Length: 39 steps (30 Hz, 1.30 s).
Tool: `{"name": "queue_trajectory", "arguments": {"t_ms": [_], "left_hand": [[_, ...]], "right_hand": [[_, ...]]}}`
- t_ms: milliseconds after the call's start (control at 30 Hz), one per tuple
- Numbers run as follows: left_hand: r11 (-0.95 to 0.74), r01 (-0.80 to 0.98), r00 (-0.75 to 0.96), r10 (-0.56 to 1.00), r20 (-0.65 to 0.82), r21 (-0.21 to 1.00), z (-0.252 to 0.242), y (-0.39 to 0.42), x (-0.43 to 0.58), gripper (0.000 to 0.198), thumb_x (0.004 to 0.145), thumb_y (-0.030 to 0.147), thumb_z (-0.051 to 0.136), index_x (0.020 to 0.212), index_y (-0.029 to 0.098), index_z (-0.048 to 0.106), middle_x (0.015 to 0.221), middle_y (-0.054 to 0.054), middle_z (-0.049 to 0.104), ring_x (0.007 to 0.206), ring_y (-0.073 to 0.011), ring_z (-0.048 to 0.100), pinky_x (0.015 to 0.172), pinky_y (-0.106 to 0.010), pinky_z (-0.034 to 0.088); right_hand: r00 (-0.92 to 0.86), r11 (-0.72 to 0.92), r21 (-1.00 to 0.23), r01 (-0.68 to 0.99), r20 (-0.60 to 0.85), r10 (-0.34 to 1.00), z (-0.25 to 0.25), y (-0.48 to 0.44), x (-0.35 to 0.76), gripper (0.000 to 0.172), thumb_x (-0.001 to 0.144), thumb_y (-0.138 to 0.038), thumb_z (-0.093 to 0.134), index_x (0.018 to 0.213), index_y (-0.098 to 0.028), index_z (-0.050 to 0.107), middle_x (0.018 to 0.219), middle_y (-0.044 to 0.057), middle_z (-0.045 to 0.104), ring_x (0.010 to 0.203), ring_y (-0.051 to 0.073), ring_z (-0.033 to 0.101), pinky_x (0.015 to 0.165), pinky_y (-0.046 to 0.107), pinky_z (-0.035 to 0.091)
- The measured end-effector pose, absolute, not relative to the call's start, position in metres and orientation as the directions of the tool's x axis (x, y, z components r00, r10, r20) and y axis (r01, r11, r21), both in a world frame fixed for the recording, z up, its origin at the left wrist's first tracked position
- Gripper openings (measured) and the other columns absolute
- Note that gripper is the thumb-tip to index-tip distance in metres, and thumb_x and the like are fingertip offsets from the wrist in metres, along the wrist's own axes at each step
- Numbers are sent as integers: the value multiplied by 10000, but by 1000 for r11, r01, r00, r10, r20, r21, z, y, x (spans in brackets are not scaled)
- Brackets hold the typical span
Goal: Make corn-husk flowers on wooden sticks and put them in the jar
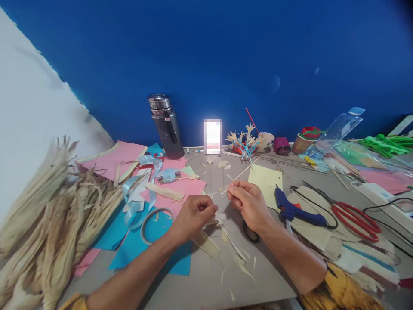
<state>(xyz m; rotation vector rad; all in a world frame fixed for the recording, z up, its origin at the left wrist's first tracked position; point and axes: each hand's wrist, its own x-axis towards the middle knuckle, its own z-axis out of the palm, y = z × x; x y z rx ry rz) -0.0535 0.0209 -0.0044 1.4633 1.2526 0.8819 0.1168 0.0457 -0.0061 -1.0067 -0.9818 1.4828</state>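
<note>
My left hand (196,215) is closed over the middle of the table, thumb and fingers pressed together. Whatever it pinches is hidden or too small to name. To its right, my right hand (251,204) is closed in a pinch, with a small pale, translucent bit at its fingertips that I cannot identify. The hands are apart. Under and below the left hand lies a strip of dried corn husk (208,245), with thin husk scraps (234,243) beside it. A roll of tape (150,226) rests left of the left hand. A dark ring-shaped roll (251,232) lies beneath the right wrist.
Corn husks (58,241) are heaped at left. A steel flask (166,129) and lit phone (213,137) stand by the wall, near husk flowers (247,142). A glue gun (295,211), red-handled scissors (355,219) and a plastic bottle (337,133) are at right.
</note>
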Motion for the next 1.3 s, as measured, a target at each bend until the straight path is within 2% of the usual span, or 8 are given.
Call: {"name": "queue_trajectory", "arguments": {"t_ms": [233, 400, 600, 933, 1067, 1133, 1200, 1300], "left_hand": [[87, 215, 184, 975, -128, 973, -9, 23, -54, 160, 765, 322, 642, 720, 168, 631, 480, 50, 500, 438, -100, 449, 474, -222, 350], [157, -109, 98, 984, -146, 982, -8, 24, -58, 302, 829, 432, 611, 861, 148, 709, 671, -14, 617, 620, -134, 584, 631, -260, 466], [175, -108, 103, 981, -165, 979, -3, 19, -52, 131, 708, 276, 694, 680, 154, 655, 582, 8, 563, 580, -111, 492, 593, -238, 399], [221, -157, 113, 972, -205, 962, -3, 21, -53, 118, 661, 240, 664, 605, 160, 598, 538, 9, 534, 541, -102, 452, 548, -224, 362], [236, -273, 122, 970, -210, 933, -5, 26, -59, 155, 643, 254, 691, 599, 161, 576, 553, 19, 520, 547, -101, 485, 570, -223, 382], [210, -309, 60, 978, -201, 928, -8, 30, -63, 165, 646, 267, 699, 616, 160, 578, 562, 25, 522, 548, -98, 494, 581, -221, 391], [149, -324, -26, 986, -166, 934, -12, 35, -66, 169, 655, 272, 706, 628, 160, 582, 550, 36, 512, 531, -87, 469, 562, -209, 371], [67, -360, -109, 988, -113, 931, -17, 43, -70, 204, 649, 282, 729, 616, 163, 566, 523, 56, 470, 506, -76, 422, 529, -201, 342]], "right_hand": [[-111, -99, -970, -221, -76, 991, -9, 43, 114, 179, 674, -325, 674, 643, -165, 600, 564, -31, 562, 439, 59, 318, 440, 225, 206], [-121, -25, -998, -65, -17, 992, -13, 39, 112, 190, 733, -339, 640, 662, -166, 604, 584, -29, 567, 468, 71, 338, 456, 226, 231], [-150, 17, -1000, 25, 13, 989, -13, 36, 109, 177, 771, -312, 611, 668, -169, 608, 590, -28, 565, 498, 85, 369, 466, 228, 264], [-232, -74, -981, -180, -31, 972, -21, 44, 112, 229, 762, -373, 679, 735, -146, 696, 664, 13, 655, 474, 65, 369, 459, 223, 250], [-38, -51, -950, -308, -42, 998, -18, 57, 125, 287, 689, -412, 720, 807, -150, 718, 666, 10, 646, 438, 53, 325, 422, 212, 182], [34, -16, -989, -150, -21, 999, -8, 60, 127, 276, 706, -424, 697, 774, -156, 702, 658, 10, 645, 435, 59, 337, 416, 213, 206], [-30, 36, -967, 253, 30, 999, 5, 63, 123, 252, 787, -403, 618, 761, -168, 704, 676, 18, 674, 463, 82, 428, 447, 221, 303], [-138, 126, -648, 751, 33, 990, 20, 75, 100, 204, 832, -310, 575, 779, -195, 735, 766, 35, 734, 687, 156, 639, 620, 243, 443]]}}
